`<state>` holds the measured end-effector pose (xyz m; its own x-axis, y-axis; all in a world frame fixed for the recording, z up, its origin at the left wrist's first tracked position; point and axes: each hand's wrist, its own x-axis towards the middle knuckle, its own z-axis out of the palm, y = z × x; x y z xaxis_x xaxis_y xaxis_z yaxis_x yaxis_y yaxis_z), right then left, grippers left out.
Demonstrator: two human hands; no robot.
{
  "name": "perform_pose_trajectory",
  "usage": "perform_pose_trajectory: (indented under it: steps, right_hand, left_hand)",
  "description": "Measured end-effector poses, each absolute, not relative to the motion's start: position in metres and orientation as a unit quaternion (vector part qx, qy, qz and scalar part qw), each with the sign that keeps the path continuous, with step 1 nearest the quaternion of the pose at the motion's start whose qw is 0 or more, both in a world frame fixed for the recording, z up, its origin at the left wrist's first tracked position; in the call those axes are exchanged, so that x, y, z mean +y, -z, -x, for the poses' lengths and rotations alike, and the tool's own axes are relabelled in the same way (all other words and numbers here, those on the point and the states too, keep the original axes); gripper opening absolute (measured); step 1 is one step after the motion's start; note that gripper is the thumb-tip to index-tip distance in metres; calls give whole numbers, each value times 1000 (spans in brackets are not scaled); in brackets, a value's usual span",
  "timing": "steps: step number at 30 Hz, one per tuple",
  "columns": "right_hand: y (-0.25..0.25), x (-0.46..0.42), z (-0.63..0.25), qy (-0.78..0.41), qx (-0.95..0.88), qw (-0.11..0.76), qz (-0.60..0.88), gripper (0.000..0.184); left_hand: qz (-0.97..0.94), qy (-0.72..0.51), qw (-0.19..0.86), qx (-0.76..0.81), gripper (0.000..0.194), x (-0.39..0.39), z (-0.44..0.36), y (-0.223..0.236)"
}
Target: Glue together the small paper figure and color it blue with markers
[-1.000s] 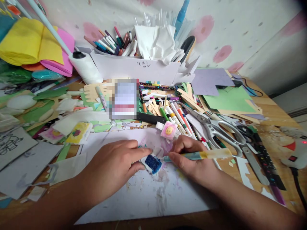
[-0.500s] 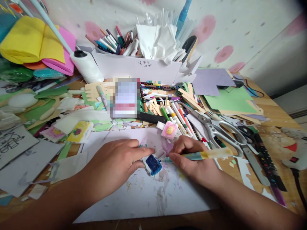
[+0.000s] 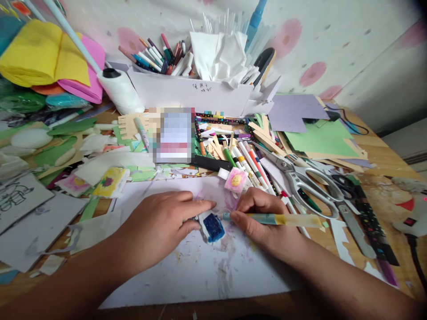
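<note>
A small white pad with a dark blue painted rectangle [image 3: 214, 227] lies on a stained white sheet [image 3: 160, 284]. My left hand [image 3: 167, 218] holds its upper left edge between the thumb and index finger, the other fingers curled behind. A brush pen [image 3: 283, 219] with a pale blue front and yellowish clear barrel is gripped in my right hand [image 3: 262, 218]. Its tip points left, at the pad's right edge; whether it touches is too small to tell. Just above my right hand sits a small pink pad with a yellow centre [image 3: 235, 180].
Metal scissors [image 3: 307, 182] lie on the right beside loose markers [image 3: 248, 162]. A blurred upright rectangle [image 3: 175, 138] stands at the middle back, before a white box [image 3: 190, 93] of pens and tissues. Paper scraps and a yellow painted pad [image 3: 110, 181] cover the left.
The brush pen's tip has shifted slightly left and up towards the pad, and the pen lies more level. My left hand keeps nearly the same place.
</note>
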<state>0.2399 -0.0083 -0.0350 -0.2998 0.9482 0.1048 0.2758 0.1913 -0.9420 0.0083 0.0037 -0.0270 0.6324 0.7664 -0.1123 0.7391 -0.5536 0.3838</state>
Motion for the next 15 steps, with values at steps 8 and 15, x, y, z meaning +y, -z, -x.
perform_pose_trajectory:
  steps: [8, 15]
  right_hand:
    - [33, -8, -241, -450, -653, 392, 467, 24]
    - [33, -8, -237, -444, -659, 386, 468, 24]
  left_hand:
    - [-871, -62, 229, 429, 30, 5, -6, 28]
    - [-887, -69, 234, 392, 29, 7, -8, 24]
